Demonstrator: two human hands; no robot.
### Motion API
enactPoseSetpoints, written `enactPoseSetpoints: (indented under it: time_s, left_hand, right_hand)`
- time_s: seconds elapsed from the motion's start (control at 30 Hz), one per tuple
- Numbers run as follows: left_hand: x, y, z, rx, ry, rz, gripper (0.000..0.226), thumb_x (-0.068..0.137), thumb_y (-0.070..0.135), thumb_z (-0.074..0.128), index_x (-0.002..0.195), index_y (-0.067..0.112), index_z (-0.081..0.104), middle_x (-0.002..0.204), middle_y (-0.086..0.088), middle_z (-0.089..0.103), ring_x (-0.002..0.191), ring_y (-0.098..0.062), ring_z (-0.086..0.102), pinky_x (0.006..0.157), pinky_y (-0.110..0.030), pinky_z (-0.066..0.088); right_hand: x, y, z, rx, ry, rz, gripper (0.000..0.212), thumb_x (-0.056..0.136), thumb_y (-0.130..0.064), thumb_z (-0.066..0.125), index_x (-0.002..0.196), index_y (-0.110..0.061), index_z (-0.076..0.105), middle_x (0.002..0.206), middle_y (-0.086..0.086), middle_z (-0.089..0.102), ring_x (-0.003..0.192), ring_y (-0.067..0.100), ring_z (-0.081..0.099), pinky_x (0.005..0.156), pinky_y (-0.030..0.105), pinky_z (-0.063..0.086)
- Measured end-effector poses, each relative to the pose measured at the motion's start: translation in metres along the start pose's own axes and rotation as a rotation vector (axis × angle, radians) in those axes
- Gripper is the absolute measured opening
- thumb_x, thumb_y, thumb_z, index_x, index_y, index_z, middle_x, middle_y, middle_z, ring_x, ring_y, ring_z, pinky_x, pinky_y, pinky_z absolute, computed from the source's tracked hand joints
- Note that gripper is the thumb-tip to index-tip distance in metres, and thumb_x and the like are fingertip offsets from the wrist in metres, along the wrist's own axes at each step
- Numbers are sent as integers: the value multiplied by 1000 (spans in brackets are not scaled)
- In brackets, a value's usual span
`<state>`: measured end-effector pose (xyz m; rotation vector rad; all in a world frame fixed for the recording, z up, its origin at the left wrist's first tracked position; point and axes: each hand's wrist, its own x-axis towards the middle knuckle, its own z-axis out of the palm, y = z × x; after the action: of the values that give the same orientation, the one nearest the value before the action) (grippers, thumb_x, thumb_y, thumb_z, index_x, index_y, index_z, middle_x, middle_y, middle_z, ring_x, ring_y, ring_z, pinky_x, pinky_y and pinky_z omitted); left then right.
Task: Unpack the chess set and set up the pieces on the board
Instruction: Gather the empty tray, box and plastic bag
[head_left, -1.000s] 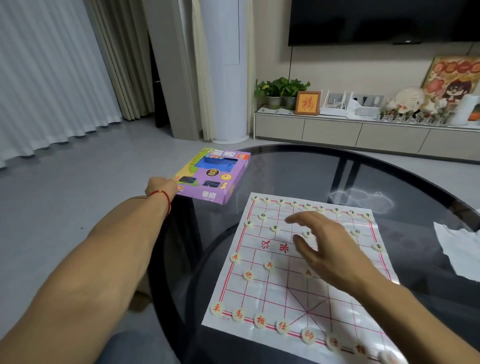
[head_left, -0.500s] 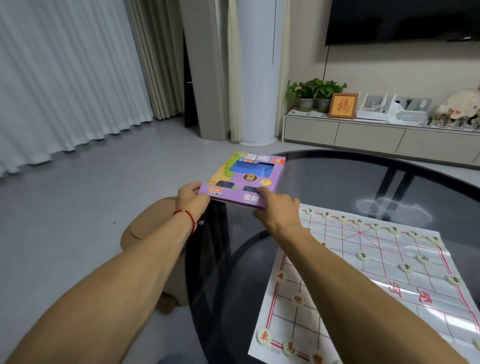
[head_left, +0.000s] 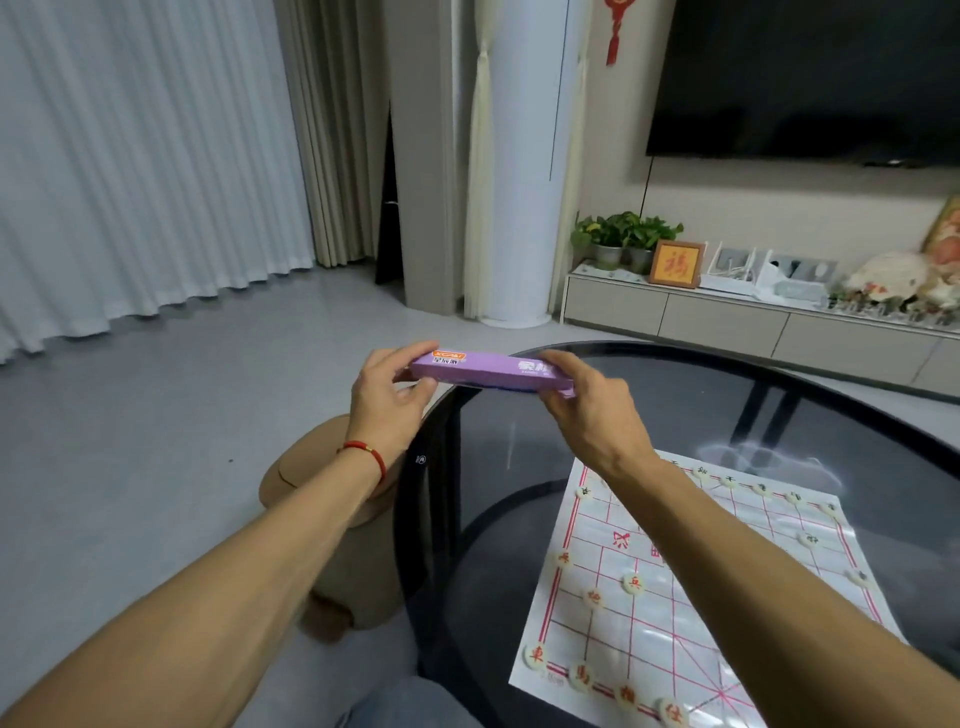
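Observation:
A flat purple chess box (head_left: 483, 371) hangs edge-on above the left rim of the round dark glass table (head_left: 779, 415). My left hand (head_left: 387, 402) pinches its left end and my right hand (head_left: 587, 402) grips its right end. The white paper board (head_left: 691, 597) with red grid lines lies on the table at lower right. Several cream round pieces (head_left: 634, 583) with red or green characters stand on its lines; my right forearm hides part of the board.
A brown stool (head_left: 332, 519) stands on the grey floor left of the table. Behind are a white column (head_left: 514, 171), curtains, a low cabinet (head_left: 727, 317) with plants and ornaments, and a dark wall screen (head_left: 810, 78).
My right hand left the board and took the box's right end. Both hands raised the box and tilted it edge-on. The view swung left and up.

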<state>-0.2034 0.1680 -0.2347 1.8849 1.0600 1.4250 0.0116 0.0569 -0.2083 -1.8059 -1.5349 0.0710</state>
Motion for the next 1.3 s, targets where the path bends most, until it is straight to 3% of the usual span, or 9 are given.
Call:
enactPoseSetpoints:
  time_s: [0.23,0.37,0.47,0.63,0.73,0.87,1.07,1.3]
  left_hand:
    - [-3,29,-21,91,-93,195,43,90,10,71,131,23,66,125,7,60,113,-7,60,96,-18,52]
    - [-3,36,-25,112,-130,199,45,92,17,69,136,25,62,125,7,57,112,-4,55,94,-11,49]
    - [-3,36,-27,148,-134,207,43,94,17,67,136,26,61,124,5,57,115,-6,52,90,-9,50]
    - [3,33,-33,184,-192,251,38,98,13,61,134,26,63,124,1,57,113,-4,51,89,-12,52]
    - [7,31,-37,163,-272,262,43,100,1,54,133,25,64,125,0,54,114,-8,54,94,-19,53]
    - [10,30,-41,218,-325,343,46,98,-6,52,136,19,61,125,-4,54,114,-13,53,96,-17,51]
    - [14,28,-45,279,-371,371,44,97,7,58,137,23,60,127,-1,53,121,-17,49,89,-25,58]
    - [15,32,-48,336,-355,421,39,96,17,62,134,21,62,124,0,55,114,-10,50,85,-3,47]
  right_hand:
    - [-7,-13,-27,81,61,53,46,97,-27,53,142,-35,53,122,4,69,113,26,61,97,35,49]
    - [-8,-15,-31,198,90,113,52,91,-21,60,141,-32,51,124,-3,67,113,23,61,102,41,52]
    - [-9,-15,-30,287,116,157,53,91,-17,65,141,-29,52,113,-6,66,103,17,64,99,42,55]
    - [-11,-14,-27,330,136,172,51,91,-18,66,139,-30,54,104,-9,65,104,17,65,97,43,56]
    - [-11,-15,-29,343,140,175,52,93,-18,67,141,-28,54,104,-7,65,101,16,66,96,38,56]
    - [-10,-17,-30,349,162,194,52,92,-19,65,142,-29,54,101,-5,67,98,13,64,87,25,50]
    - [-12,-19,-26,320,184,180,51,93,-21,64,142,-28,54,104,-8,63,93,9,63,83,22,49]
    - [-15,-16,-23,329,185,166,52,93,-23,66,142,-28,52,106,-9,63,97,11,64,89,34,59]
